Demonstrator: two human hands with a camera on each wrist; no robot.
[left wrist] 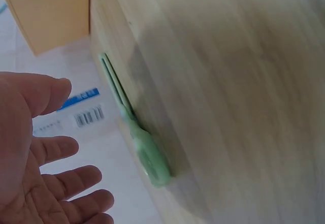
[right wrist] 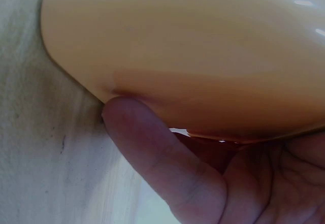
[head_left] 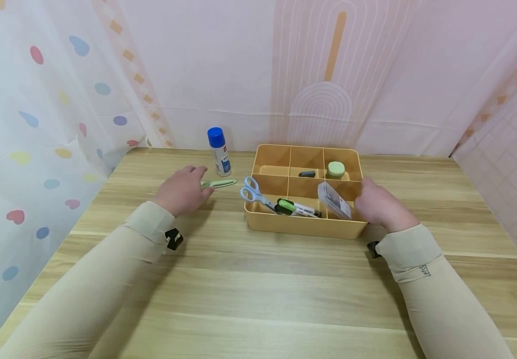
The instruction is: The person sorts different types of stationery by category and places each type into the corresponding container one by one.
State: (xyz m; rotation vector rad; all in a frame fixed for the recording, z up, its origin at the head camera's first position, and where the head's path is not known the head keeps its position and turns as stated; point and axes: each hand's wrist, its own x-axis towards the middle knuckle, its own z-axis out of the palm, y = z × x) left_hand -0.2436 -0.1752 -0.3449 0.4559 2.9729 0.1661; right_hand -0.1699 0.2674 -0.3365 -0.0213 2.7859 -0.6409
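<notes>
A slim green tool [head_left: 219, 184] lies flat on the wooden table [head_left: 258, 289]. My left hand [head_left: 182, 192] hovers just beside its handle end with straight, spread fingers and holds nothing. In the left wrist view the green tool [left wrist: 137, 132] lies right of my open left hand [left wrist: 45, 153], with a gap between them. My right hand [head_left: 381, 207] grips the front right corner of an orange divided tray [head_left: 303, 227]. Seen from the right wrist, my thumb [right wrist: 152, 153] presses the tray's [right wrist: 177, 41] outer wall.
The tray holds blue-handled scissors [head_left: 254, 192], markers [head_left: 296, 208], a clear plastic box [head_left: 333, 200], a green round object [head_left: 336, 169] and a small black item [head_left: 306, 174]. A blue-capped glue bottle [head_left: 219, 152] stands behind the green tool. Curtains close in the table's back and sides.
</notes>
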